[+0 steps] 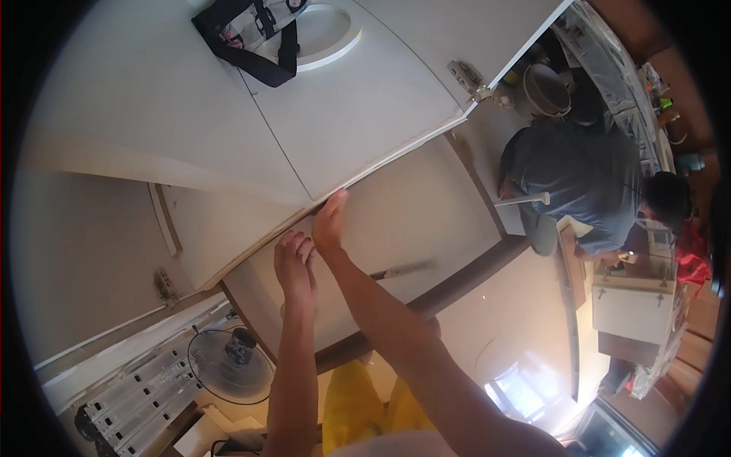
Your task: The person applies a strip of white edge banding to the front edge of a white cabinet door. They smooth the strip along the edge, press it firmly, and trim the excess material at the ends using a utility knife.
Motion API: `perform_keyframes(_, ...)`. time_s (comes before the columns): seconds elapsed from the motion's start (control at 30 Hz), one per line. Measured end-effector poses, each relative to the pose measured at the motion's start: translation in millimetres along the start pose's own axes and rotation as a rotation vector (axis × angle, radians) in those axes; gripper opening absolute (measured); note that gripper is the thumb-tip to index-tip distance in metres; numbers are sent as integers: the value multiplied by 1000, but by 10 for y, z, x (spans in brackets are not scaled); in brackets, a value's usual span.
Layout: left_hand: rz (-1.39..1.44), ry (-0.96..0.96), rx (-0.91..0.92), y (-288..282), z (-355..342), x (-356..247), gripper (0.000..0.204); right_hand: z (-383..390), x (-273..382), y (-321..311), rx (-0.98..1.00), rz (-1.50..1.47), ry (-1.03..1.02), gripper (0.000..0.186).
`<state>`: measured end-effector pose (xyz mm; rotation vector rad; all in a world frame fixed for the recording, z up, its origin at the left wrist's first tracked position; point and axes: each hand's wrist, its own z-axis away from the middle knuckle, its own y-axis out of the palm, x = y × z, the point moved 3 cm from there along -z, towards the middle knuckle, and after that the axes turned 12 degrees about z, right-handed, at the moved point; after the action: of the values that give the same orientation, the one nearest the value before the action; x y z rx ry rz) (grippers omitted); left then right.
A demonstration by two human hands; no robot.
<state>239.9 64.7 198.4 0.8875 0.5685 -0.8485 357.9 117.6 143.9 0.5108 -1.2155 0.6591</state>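
Note:
Both my hands are at the front edge of a large white panel [343, 129], where a thin pale strip [255, 251] runs along the edge. My right hand [330, 222] rests against that edge with its fingers stretched out and nothing visible in it. Just to its left and nearer, my left hand [295, 266] has its fingers curled below the edge; what they hold, if anything, is hidden. A slim tool with a dark handle and a pale blade [402, 270] lies on the beige board under my right forearm. Its exact kind is unclear.
A dark strapped bag [251, 30] and a white ring-shaped coil [335, 53] lie on the panel. Metal hinges [464, 75] sit at its sides. A crouching person in grey [579, 179] is at right. A round fan [228, 365] and an aluminium ladder [141, 396] stand lower left.

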Motion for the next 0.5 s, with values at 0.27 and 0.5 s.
perform_keyframes(0.27, -217, 70, -98, 138, 135, 145, 41, 46, -67, -279, 396, 38, -159, 38)
perform_keyframes(0.5, -302, 85, 7, 640, -244, 391, 45, -287, 669, -1675, 270, 361, -307, 34)
